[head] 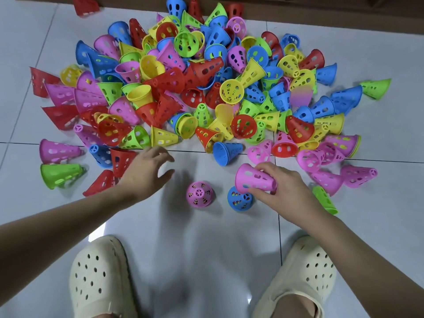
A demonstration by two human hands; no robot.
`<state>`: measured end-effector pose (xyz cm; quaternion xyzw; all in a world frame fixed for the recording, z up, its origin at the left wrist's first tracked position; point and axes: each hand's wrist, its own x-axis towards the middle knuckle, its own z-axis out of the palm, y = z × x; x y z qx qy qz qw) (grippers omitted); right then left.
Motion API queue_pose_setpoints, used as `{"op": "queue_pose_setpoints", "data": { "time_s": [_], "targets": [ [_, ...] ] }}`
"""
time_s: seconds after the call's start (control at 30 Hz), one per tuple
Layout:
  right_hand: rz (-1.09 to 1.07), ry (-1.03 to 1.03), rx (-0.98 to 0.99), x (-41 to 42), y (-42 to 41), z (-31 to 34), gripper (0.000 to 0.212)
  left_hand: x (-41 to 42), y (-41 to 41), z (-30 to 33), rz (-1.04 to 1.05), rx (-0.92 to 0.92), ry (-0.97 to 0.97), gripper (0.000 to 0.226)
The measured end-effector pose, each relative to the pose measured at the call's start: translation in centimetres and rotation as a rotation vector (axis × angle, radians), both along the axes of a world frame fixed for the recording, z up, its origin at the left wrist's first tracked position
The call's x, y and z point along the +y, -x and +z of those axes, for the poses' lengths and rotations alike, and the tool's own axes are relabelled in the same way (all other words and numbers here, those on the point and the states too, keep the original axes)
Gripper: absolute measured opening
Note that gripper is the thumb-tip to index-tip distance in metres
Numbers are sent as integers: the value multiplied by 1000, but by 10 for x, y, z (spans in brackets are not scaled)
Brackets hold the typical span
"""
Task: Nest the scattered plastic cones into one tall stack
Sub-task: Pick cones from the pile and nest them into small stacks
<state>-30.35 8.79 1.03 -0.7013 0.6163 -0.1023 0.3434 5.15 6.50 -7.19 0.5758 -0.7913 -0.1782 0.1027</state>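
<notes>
A big heap of perforated plastic cones [197, 72] in red, blue, green, yellow and pink covers the tiled floor ahead. Two upright stacks stand near me: one topped by a pink cone [199, 193], one topped by a blue cone [239, 199]. My right hand [284, 189] grips a pink cone [253, 179] lying on its side just above the blue-topped stack. My left hand [146, 171] hovers with fingers spread, holding nothing, near a red cone [120, 159] and a yellow cone [163, 135] at the heap's near edge.
My two feet in cream perforated clogs [101, 276] [300, 274] stand at the bottom of the view. A wooden wall base [321, 12] runs behind the heap. Loose pink cones [358, 175] and a green cone [324, 199] lie at the right.
</notes>
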Motion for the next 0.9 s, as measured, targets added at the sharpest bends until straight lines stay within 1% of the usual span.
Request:
{"op": "queue_pose_setpoints", "data": {
  "time_s": [0.07,0.13,0.2,0.3,0.37,0.43,0.5,0.57,0.63,0.7,0.8,0.83,0.9],
  "targets": [
    [8,-11,49,1,0,-5,41,-13,-7,-3,-55,-163,121,36],
    [37,-15,88,2,-1,-10,43,-29,-9,-6,-68,-285,131,51],
    [71,-24,128,3,-5,-14,46,-46,-8,-6,-29,-371,87,66],
    [106,-54,178,6,-12,-24,45,-65,-6,-8,4,-460,-53,76],
    [124,-70,203,8,-14,-32,46,-72,-5,-9,-3,-505,-123,72],
    [152,-77,234,10,-15,-41,46,-73,-3,-6,1,-511,-147,60],
    [177,-89,275,10,-16,-47,47,-69,-2,-3,-15,-512,-151,52],
    [194,-92,298,10,-16,-52,48,-60,-1,-3,-25,-431,-135,52],
    [208,-109,314,10,-15,-58,47,-48,1,-3,10,-244,-106,50],
    [217,-126,300,10,-12,-63,47,-34,8,2,101,-18,-97,46],
    [199,-127,244,9,-10,-71,47,-12,27,18,196,283,-144,44],
    [190,-123,232,9,-10,-73,46,-5,33,24,205,366,-167,43],
    [169,-106,212,6,-11,-77,45,9,43,33,194,450,-193,41]
  ]
}}
